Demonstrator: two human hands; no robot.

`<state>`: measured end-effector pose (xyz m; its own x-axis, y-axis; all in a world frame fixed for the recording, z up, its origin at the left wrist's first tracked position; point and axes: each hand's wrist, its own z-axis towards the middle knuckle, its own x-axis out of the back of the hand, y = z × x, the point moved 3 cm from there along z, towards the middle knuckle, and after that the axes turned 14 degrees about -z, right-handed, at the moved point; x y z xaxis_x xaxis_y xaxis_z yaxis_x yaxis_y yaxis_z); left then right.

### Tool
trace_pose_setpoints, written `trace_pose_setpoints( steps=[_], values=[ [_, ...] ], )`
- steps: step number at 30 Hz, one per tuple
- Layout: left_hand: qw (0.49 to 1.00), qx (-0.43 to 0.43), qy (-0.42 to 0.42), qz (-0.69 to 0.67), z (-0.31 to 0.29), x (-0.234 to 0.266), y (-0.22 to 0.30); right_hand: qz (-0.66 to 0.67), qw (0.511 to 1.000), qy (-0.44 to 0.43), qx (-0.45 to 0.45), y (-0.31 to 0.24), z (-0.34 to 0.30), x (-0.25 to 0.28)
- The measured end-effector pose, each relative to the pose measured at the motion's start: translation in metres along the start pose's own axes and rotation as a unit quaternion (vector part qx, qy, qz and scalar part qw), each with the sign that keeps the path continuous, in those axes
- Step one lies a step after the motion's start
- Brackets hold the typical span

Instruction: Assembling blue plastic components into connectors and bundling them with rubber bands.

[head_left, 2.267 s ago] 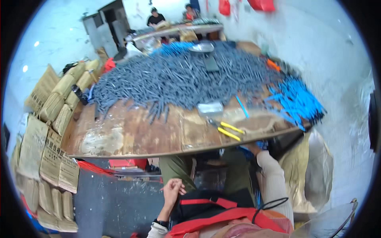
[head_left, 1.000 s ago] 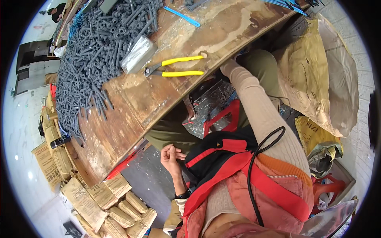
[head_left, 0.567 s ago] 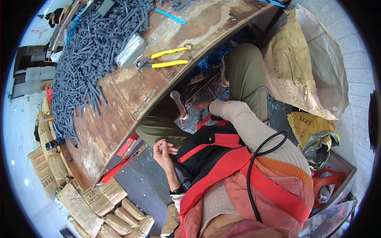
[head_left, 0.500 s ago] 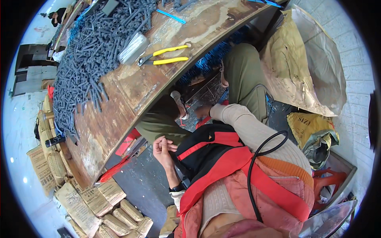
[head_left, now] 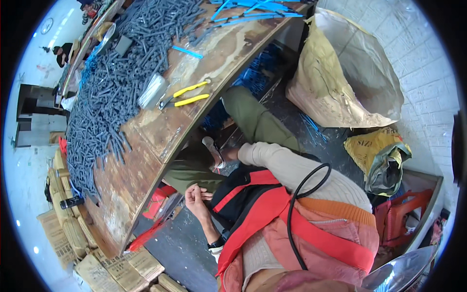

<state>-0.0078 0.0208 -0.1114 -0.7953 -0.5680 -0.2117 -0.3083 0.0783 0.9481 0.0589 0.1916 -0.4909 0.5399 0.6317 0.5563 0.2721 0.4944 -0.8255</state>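
Observation:
My left hand (head_left: 197,200) rests by my left thigh, beside the black and red bag (head_left: 253,190) across my lap. Its fingers curl together, and I see nothing in them. In shadow between my knees is my right hand (head_left: 230,155), low beside a shoe (head_left: 213,150); its fingers are hidden. Both hands are below the edge of the worn wooden table (head_left: 146,160). On that table lie yellow-handled cutting pliers (head_left: 191,93), a clear plastic packet (head_left: 153,91), a blue strip (head_left: 187,52) and a large heap of grey plastic pieces (head_left: 109,92).
Blue strips (head_left: 258,17) lie at the table's far end. A big open sack (head_left: 340,82) stands at right, with a yellow bag (head_left: 374,158) and a red stool (head_left: 408,216) nearer. Brown paper packages (head_left: 121,267) are stacked at lower left. A black cable (head_left: 292,214) loops over me.
The view has swung right, bringing more blue strips and the sack's opening into sight. My right knee has moved inward. Both hands stay in nearly the same places.

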Motion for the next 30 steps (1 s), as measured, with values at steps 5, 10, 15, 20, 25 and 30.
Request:
trace_pose_setpoints(
  steps=[5,10,15,20,25,30],
  values=[
    [0.994,0.013,-0.107,0.01,0.003,-0.047,0.009,-0.133,0.923,-0.33,-0.146,0.035,0.048,-0.002],
    [0.997,-0.013,-0.036,0.064,-0.021,0.019,-0.005,-0.119,0.855,-0.498,0.083,-0.132,-0.009,0.084],
    [0.974,0.035,-0.208,0.08,-0.007,-0.054,0.014,-0.034,0.937,-0.346,0.028,-0.275,-0.015,0.295],
    [0.924,0.063,-0.351,0.136,0.014,-0.117,0.033,-0.215,0.966,0.144,0.009,-0.282,-0.04,0.512],
    [0.9,0.078,-0.396,0.166,0.053,-0.145,0.041,-0.58,0.766,0.278,-0.005,-0.198,-0.005,0.661],
    [0.873,-0.042,-0.45,0.185,0.073,-0.192,0.04,-0.673,0.671,0.281,0.131,-0.109,0.006,0.68]
  ],
)
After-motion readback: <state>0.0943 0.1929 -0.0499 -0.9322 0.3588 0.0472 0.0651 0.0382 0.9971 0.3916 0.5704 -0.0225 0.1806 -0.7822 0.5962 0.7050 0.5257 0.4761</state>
